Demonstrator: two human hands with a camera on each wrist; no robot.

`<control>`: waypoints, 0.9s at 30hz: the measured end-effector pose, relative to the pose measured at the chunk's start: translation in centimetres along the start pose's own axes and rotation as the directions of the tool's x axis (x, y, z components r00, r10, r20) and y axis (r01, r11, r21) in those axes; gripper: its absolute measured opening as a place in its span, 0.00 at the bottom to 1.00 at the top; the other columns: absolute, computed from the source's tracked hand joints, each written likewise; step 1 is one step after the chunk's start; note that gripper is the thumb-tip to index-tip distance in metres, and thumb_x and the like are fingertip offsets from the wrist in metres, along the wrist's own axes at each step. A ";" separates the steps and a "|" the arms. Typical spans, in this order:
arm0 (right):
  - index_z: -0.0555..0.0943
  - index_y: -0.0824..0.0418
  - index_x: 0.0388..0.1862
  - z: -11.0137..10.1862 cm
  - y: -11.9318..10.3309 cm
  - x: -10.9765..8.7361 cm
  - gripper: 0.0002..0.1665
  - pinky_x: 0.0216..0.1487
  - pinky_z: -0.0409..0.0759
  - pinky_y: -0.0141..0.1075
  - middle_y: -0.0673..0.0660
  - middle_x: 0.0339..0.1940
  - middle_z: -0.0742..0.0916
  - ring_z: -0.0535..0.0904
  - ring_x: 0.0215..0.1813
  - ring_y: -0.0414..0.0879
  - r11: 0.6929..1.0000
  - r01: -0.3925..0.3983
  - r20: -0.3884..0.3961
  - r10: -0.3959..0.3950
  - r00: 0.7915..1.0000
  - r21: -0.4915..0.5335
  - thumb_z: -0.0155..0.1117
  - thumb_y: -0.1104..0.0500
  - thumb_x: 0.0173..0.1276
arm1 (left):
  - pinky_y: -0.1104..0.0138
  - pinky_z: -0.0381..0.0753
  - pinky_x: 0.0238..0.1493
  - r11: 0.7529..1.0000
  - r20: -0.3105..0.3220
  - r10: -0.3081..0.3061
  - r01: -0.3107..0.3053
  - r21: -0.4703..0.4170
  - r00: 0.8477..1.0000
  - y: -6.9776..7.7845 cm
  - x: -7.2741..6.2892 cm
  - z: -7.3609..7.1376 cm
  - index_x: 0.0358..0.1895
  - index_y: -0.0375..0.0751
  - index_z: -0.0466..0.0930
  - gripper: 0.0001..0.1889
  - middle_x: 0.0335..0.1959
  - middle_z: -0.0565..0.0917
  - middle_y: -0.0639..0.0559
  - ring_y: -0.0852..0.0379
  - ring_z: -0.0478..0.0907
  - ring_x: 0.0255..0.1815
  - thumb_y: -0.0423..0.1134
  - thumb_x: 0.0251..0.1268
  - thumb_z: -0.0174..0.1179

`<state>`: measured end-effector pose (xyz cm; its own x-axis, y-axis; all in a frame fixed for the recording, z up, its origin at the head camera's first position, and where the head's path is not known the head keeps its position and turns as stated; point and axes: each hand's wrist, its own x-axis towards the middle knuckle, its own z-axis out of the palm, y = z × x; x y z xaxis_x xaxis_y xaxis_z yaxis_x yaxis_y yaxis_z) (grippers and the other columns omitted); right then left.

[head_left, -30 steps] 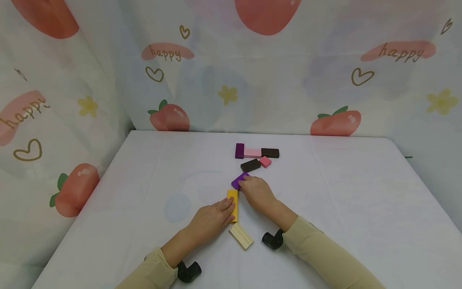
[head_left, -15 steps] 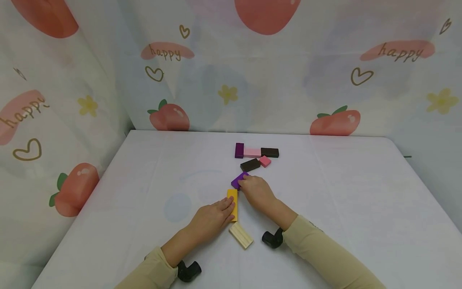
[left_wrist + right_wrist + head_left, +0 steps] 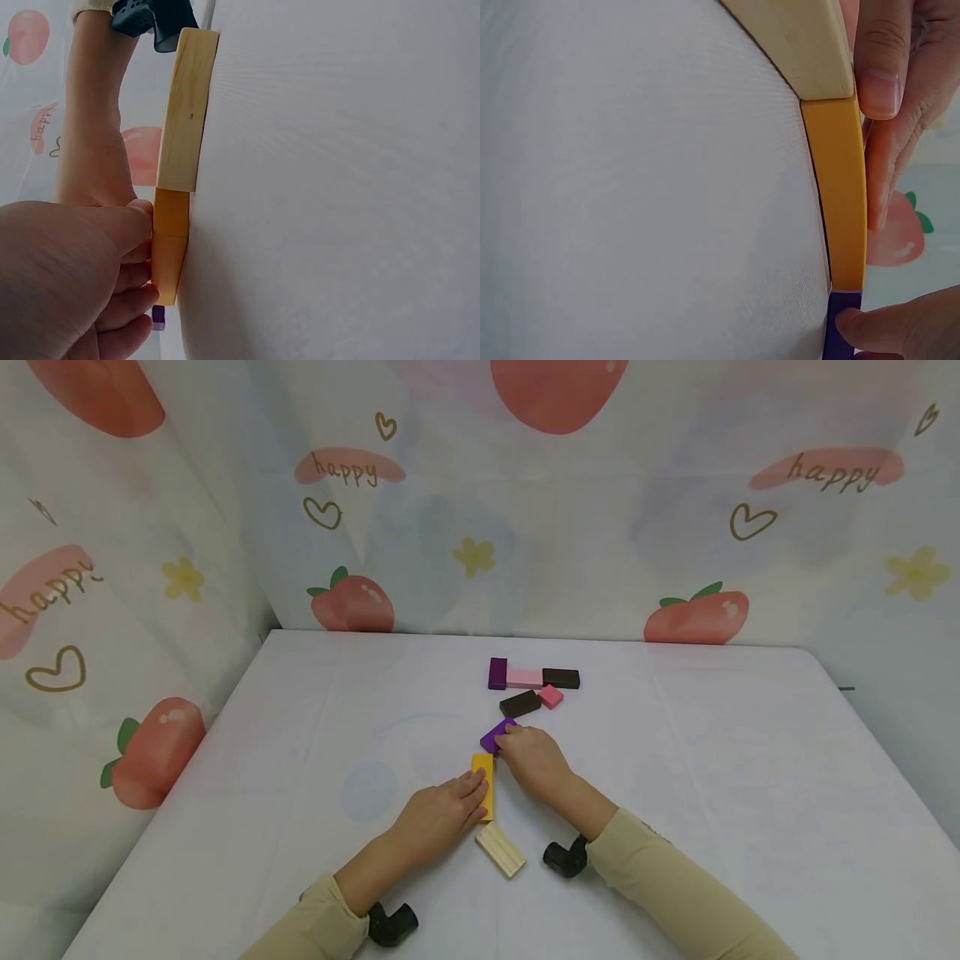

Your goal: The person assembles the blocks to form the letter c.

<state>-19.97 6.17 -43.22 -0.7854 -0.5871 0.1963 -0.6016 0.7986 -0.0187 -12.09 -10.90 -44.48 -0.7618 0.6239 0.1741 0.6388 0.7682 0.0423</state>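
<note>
Fingers of my left hand (image 3: 437, 818) lie outstretched on a yellow wooden block (image 3: 491, 797), with the thumb by its near end. Just beyond it, my right hand (image 3: 536, 764) pinches a purple block (image 3: 495, 733) set at a slant. The right wrist view shows the thumb against the side of the purple block (image 3: 841, 334), whose end meets the yellow block (image 3: 838, 195). A plain wood block (image 3: 501, 850) slants away from the yellow block's near end. In the left wrist view, the plain wood block (image 3: 187, 112) and the yellow block (image 3: 171, 255) meet end to end.
Beyond the purple block lie a dark brown block (image 3: 520, 704) and a small pink one (image 3: 551, 697). Behind them, a dark purple block (image 3: 497, 674), a pale pink block (image 3: 525, 678) and another dark block (image 3: 561, 678) form a row on the white table (image 3: 675, 760).
</note>
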 end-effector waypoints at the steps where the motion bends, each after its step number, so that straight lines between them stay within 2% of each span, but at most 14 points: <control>1: 0.85 0.63 0.39 0.0 0.0 0.0 0.10 0.43 0.80 0.41 0.59 0.37 0.86 0.83 0.39 0.51 1.000 -0.001 -0.005 0.001 1.000 0.002 0.68 0.62 0.58 | 0.65 0.76 0.49 1.000 -0.001 0.002 -0.002 0.001 1.000 0.0 0.0 0.0 0.57 0.36 0.76 0.22 0.58 0.75 0.47 0.54 0.71 0.58 0.47 0.67 0.53; 7: 0.84 0.64 0.41 0.0 -0.1 -0.1 0.12 0.43 0.80 0.41 0.60 0.38 0.86 0.82 0.39 0.52 1.000 -0.005 -0.001 0.005 1.000 0.013 0.68 0.61 0.58 | 0.64 0.75 0.49 1.000 0.012 -0.002 0.002 -0.003 1.000 0.1 0.0 -0.3 0.57 0.36 0.75 0.22 0.58 0.74 0.47 0.54 0.71 0.58 0.47 0.67 0.53; 15: 0.85 0.64 0.39 -0.1 -0.1 -0.1 0.10 0.41 0.80 0.40 0.59 0.36 0.86 0.82 0.37 0.51 1.000 0.003 -0.014 -0.002 1.000 0.019 0.68 0.61 0.58 | 0.64 0.76 0.49 1.000 0.003 -0.001 0.001 -0.012 1.000 0.1 0.0 -0.4 0.57 0.36 0.76 0.22 0.58 0.74 0.47 0.54 0.71 0.58 0.47 0.66 0.53; 21: 0.85 0.64 0.37 -0.6 0.2 0.0 0.09 0.42 0.80 0.38 0.58 0.34 0.85 0.81 0.35 0.49 0.994 -0.036 -0.014 0.038 0.999 0.101 0.68 0.63 0.57 | 0.64 0.77 0.47 1.000 0.004 0.003 -0.003 0.001 1.000 0.0 0.2 -0.5 0.56 0.37 0.76 0.21 0.58 0.75 0.48 0.54 0.73 0.56 0.47 0.66 0.54; 27: 0.84 0.65 0.37 -1.0 0.6 0.1 0.08 0.46 0.78 0.40 0.57 0.35 0.85 0.80 0.39 0.50 0.972 -0.081 0.008 0.082 0.997 0.222 0.67 0.66 0.57 | 0.64 0.77 0.47 1.000 0.066 -0.001 0.003 -0.025 0.998 -0.2 0.6 -1.3 0.56 0.38 0.76 0.22 0.58 0.75 0.48 0.55 0.73 0.56 0.48 0.66 0.54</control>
<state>-20.24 6.77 -42.21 -0.8330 -0.5210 0.1862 -0.5531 0.7942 -0.2518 -12.51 -10.89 -43.08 -0.7679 0.6312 0.1088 0.6392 0.7660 0.0678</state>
